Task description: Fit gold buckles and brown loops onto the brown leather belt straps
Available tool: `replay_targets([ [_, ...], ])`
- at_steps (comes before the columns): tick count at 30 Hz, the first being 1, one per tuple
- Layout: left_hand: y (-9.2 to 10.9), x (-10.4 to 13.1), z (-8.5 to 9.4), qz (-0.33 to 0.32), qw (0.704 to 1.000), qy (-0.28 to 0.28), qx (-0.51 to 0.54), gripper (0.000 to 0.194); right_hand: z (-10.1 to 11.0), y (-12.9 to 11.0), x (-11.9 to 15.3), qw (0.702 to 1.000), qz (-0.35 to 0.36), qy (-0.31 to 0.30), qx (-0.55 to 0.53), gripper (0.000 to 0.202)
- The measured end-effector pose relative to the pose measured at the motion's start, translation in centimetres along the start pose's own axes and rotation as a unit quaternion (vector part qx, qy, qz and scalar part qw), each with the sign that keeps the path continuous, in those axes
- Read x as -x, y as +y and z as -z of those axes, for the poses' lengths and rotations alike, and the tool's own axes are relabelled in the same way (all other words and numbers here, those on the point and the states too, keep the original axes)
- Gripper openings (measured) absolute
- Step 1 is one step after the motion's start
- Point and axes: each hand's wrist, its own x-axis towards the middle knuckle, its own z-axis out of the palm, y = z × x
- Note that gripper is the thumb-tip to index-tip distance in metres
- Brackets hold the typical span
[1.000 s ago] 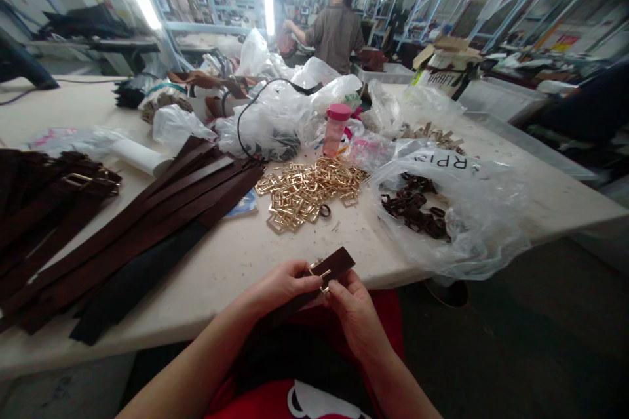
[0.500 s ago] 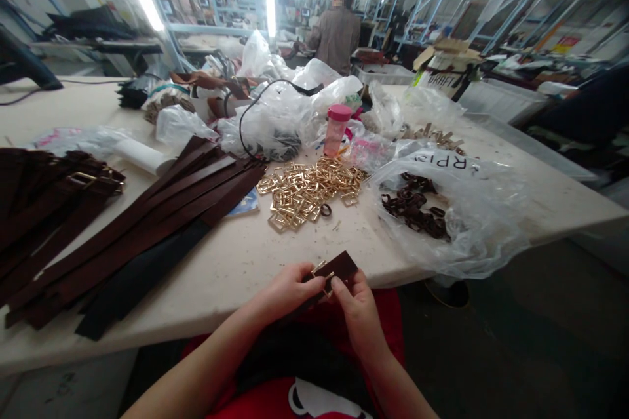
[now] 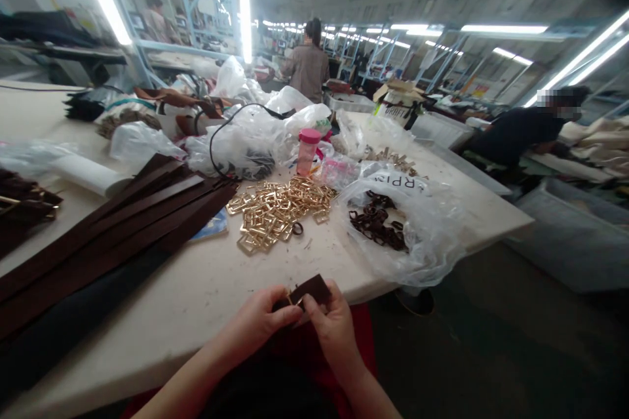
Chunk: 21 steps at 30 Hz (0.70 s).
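A dark brown leather strap is between my hands at the table's front edge. My left hand grips the strap and a gold buckle, much of which its fingers hide. On the strap's other side, my right hand pinches the leather, thumb on top. Beyond my hands lies a heap of gold buckles, with a small dark ring at its near edge. Long brown straps fan out on the left. Dark brown loops sit in an open plastic bag to the right.
On the table, a pink-lidded jar stands behind the buckles, near crumpled plastic bags. A white roll lies on the left. One person stands far back; another leans over at the right.
The view has shifted right and up, bringing a leaning person into sight. The strap has turned slightly between my hands, and less of the gold buckle shows.
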Motion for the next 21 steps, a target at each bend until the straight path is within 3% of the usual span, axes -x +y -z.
replay_targets([
  [2,-0.5,-0.8,0.2,0.001,1.000,0.013,0.000,0.029,-0.1,-0.2,-0.1,0.993,0.067,0.020,0.092,0.009],
  [5,-1.0,-2.0,0.4,0.016,1.000,0.016,0.016,0.035,0.0,-0.1,-0.4,0.983,0.107,0.009,0.152,0.007],
  [9,-1.3,-3.1,0.7,0.040,0.999,0.013,0.028,0.040,0.3,0.5,-1.3,0.981,0.093,-0.023,0.168,0.010],
  [14,-1.5,-3.7,0.6,0.027,0.998,0.046,0.014,0.037,0.0,1.3,-2.4,0.984,0.080,-0.010,0.161,0.016],
  [18,-1.3,-3.4,0.8,-0.016,0.997,0.069,0.013,0.030,-0.3,1.9,-2.9,0.991,0.026,0.032,0.126,0.020],
  [21,-1.0,-3.1,1.1,-0.043,0.997,0.046,0.050,0.024,-0.5,1.7,-3.0,0.995,0.000,0.012,0.098,0.022],
])
